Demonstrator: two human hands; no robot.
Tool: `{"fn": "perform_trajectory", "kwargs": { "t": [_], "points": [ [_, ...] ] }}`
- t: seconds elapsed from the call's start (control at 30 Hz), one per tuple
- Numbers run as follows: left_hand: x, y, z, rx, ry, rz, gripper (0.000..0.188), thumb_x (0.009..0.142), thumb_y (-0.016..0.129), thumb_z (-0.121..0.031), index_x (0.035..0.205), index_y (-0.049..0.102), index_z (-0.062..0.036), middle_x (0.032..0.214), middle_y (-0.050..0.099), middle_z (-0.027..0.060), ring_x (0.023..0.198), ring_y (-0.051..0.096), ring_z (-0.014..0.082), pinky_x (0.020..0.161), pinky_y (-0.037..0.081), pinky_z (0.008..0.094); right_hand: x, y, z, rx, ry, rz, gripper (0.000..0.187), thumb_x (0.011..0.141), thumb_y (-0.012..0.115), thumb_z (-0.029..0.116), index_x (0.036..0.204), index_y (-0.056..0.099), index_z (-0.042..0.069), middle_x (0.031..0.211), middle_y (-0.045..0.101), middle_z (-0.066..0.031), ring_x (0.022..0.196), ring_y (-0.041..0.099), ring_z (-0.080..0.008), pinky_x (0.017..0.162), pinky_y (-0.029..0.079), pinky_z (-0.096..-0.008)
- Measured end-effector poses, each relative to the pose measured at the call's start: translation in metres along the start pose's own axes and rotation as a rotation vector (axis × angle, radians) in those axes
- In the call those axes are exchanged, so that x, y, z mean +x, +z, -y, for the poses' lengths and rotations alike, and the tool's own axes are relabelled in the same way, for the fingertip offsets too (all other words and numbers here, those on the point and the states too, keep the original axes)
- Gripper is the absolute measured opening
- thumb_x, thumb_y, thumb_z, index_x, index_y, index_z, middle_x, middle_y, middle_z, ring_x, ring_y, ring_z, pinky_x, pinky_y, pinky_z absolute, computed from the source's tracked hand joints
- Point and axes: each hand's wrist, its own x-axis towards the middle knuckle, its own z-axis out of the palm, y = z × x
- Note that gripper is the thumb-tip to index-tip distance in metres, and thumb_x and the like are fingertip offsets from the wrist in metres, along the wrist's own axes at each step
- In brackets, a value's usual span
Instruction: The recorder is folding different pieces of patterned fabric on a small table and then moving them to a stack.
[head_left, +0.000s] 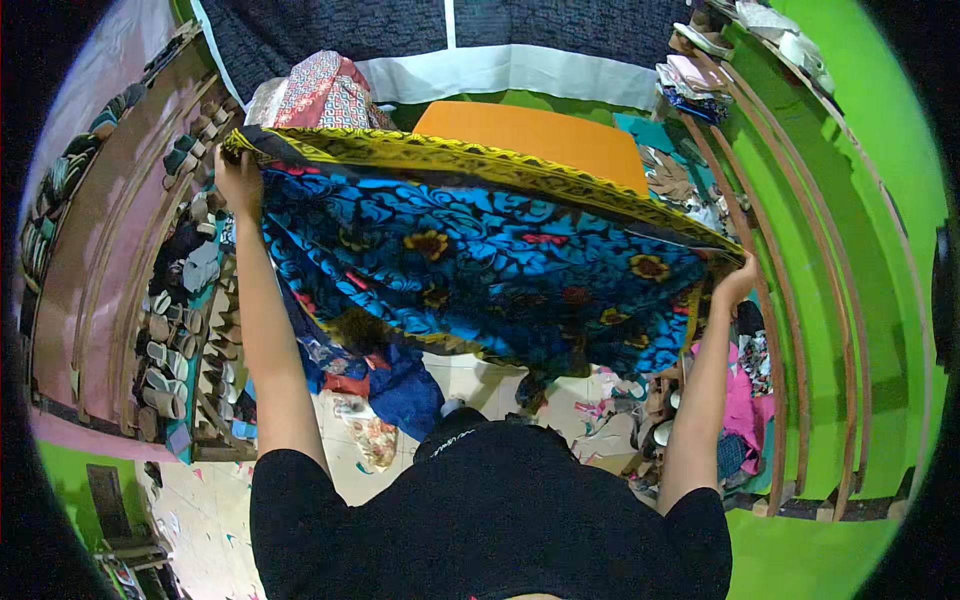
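Observation:
A wide patterned cloth [480, 255] is stretched out in front of me. It is blue and black with flowers, and a yellow zigzag border runs along its upper edge. My left hand [238, 182] grips the upper left corner, fingers closed on the border. At the opposite corner my right hand [737, 283] pinches the cloth, a little lower than the left. The lower part hangs loosely in folds over the floor. Behind the cloth, part of an orange board or tabletop [530, 135] shows; the rest is hidden.
Wooden shelves [165, 405] with many sandals line the left wall. Wooden rails [790, 300] run along the green wall at right, with folded cloths [695, 85] at their far end. Dark blue fabric [405, 390] and scraps lie on the tiled floor [345, 460]. A red patterned bundle [322, 95] sits behind.

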Motion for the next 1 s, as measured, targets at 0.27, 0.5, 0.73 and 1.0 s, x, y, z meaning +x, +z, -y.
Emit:
{"fn": "perform_trajectory", "kwargs": {
  "t": [0.27, 0.5, 0.73, 1.0],
  "points": [
    [-0.124, 0.043, -0.032, -0.389, -0.059, 0.962, 0.042, 0.057, 0.062, -0.009, 0.098, 0.053, -0.0001, 0.087, 0.058, 0.0188, 0.082, 0.057, 0.0286, 0.074, 0.044, 0.0340, -0.069, -0.021, -0.058, -0.539, 0.113, 0.625, 0.030, 0.073, 0.051, 0.019, 0.094, 0.057, -0.002, 0.085, 0.058, -0.0226, 0.083, 0.054, -0.0376, 0.074, 0.042, -0.0397],
    [-0.122, 0.070, 0.010, -0.903, -0.588, 0.709, 0.034, 0.065, 0.057, 0.000, 0.099, 0.053, 0.0009, 0.088, 0.060, 0.0053, 0.078, 0.055, 0.0130, 0.073, 0.043, 0.0253, -0.065, -0.060, -0.001, -0.312, 0.149, 0.018, 0.031, 0.081, 0.043, 0.024, 0.095, 0.056, -0.001, 0.084, 0.057, -0.0221, 0.082, 0.053, -0.0367, 0.071, 0.041, -0.0386],
    [-0.130, 0.062, 0.044, -0.866, -0.699, 0.595, 0.012, 0.068, 0.051, 0.007, 0.070, 0.049, -0.0047, 0.068, 0.054, 0.0015, 0.062, 0.050, 0.0090, 0.055, 0.041, 0.0229, -0.076, -0.095, -0.009, -0.531, 0.088, 0.178, 0.031, 0.084, 0.040, 0.025, 0.079, 0.055, -0.002, 0.072, 0.055, -0.0215, 0.069, 0.051, -0.0380, 0.061, 0.038, -0.0418],
    [-0.141, 0.064, -0.010, -0.568, -0.375, 0.702, 0.018, 0.063, 0.062, -0.009, 0.074, 0.052, -0.0007, 0.065, 0.057, 0.0080, 0.059, 0.053, 0.0149, 0.057, 0.042, 0.0285, -0.089, -0.062, 0.042, -0.436, 0.002, 0.538, 0.023, 0.070, 0.052, 0.019, 0.074, 0.055, -0.003, 0.067, 0.055, -0.0207, 0.066, 0.057, -0.0329, 0.057, 0.041, -0.0367]
  ]
}}
